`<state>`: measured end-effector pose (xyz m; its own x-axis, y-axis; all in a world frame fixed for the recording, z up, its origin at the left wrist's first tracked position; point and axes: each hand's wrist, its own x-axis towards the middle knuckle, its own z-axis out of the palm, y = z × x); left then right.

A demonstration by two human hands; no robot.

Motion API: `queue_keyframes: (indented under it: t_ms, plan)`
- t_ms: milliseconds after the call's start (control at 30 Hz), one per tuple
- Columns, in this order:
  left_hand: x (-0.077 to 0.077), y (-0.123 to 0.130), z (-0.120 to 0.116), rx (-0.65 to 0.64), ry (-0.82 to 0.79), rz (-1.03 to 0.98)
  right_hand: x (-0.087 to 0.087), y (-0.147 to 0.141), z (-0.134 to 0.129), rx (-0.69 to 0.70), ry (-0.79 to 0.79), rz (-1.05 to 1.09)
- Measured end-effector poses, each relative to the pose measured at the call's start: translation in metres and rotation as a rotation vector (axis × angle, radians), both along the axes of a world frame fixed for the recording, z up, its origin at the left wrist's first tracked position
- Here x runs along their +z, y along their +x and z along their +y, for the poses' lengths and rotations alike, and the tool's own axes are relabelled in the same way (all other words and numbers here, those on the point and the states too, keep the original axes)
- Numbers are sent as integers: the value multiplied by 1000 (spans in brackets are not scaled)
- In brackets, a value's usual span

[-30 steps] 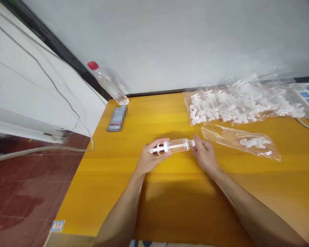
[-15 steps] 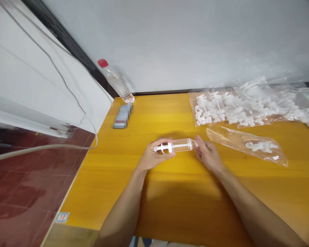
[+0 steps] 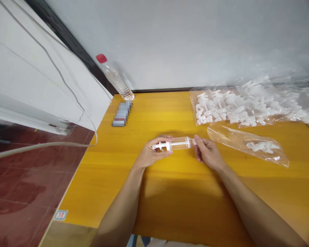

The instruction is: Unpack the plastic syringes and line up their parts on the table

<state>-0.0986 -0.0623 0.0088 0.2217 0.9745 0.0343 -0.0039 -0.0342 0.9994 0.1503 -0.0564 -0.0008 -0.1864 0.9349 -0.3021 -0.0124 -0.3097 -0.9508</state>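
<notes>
A clear syringe with white ends [image 3: 180, 143] lies level between my two hands, above the yellow table [image 3: 167, 209]. Its white plunger end points left. My left hand [image 3: 151, 153] grips the collar near that end, thumb on the near side and fingers on the far side. At the narrow right tip, my right hand [image 3: 207, 151] is closed, with thumb and fingers pinched on the white end piece. The fingers partly hide that piece.
A clear bag of white parts [image 3: 221, 107] lies at the back right, with a smaller bag [image 3: 231, 140] in front. A red-capped bottle [image 3: 118, 82] and a blurred phone [image 3: 122, 113] are at the back left. A cable [image 3: 67, 145] hangs beyond the left edge.
Both hands and the syringe have shifted slightly left in view. The fingers of my right hand have moved a little at the tip. Both grips remain.
</notes>
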Motion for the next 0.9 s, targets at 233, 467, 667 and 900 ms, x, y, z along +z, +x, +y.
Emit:
queue_keyframes:
  t_ms: [233,467,667,900]
  plan:
    - [-7,-3,4,118,-316,-101,3,1,1,110,75,104]
    - [-5,-4,1,17,-73,-5,0,4,3,13,-16,69]
    - [-5,-3,7,102,-291,-83,4,0,3,56,42,95]
    - [-4,-9,12,166,-450,-166,7,2,5,100,27,244]
